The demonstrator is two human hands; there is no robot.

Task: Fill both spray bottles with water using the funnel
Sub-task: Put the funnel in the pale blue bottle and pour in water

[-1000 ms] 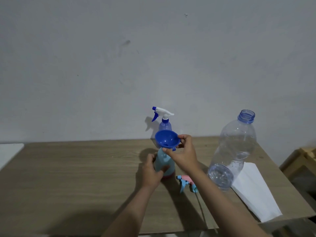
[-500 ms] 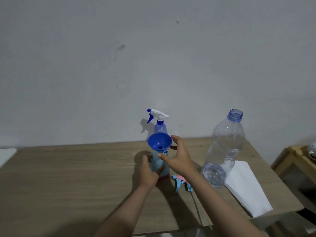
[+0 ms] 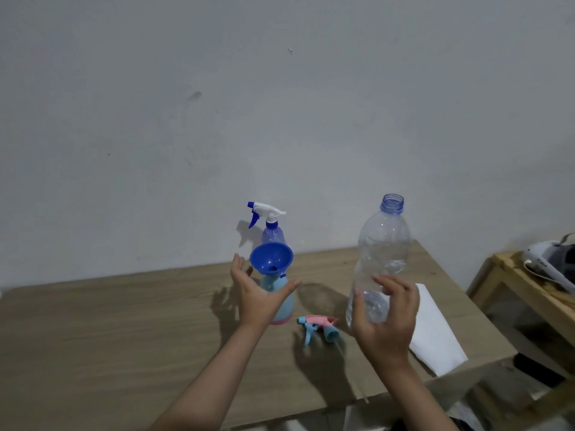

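A blue funnel (image 3: 271, 258) sits in the neck of the light-blue spray bottle (image 3: 283, 303), which stands with its head off. Its pink and blue trigger head (image 3: 320, 326) lies on the table to the right. My left hand (image 3: 258, 293) hovers open in front of that bottle, fingers spread. A second, darker blue spray bottle (image 3: 273, 234) with a white trigger stands behind. The large clear water bottle (image 3: 384, 241) stands uncapped with some water at the bottom. My right hand (image 3: 385, 318) is at its lower part, fingers curved and spread, without a clear grip.
The wooden table (image 3: 124, 321) stands against a grey wall. A white folded sheet (image 3: 435, 331) lies near the table's right edge behind the water bottle. A lower wooden side table (image 3: 529, 293) with a white device (image 3: 547, 259) stands to the right.
My right hand left the funnel in the light-blue bottle's neck and moved right to the water bottle. My left hand let go of the spray bottle and opened.
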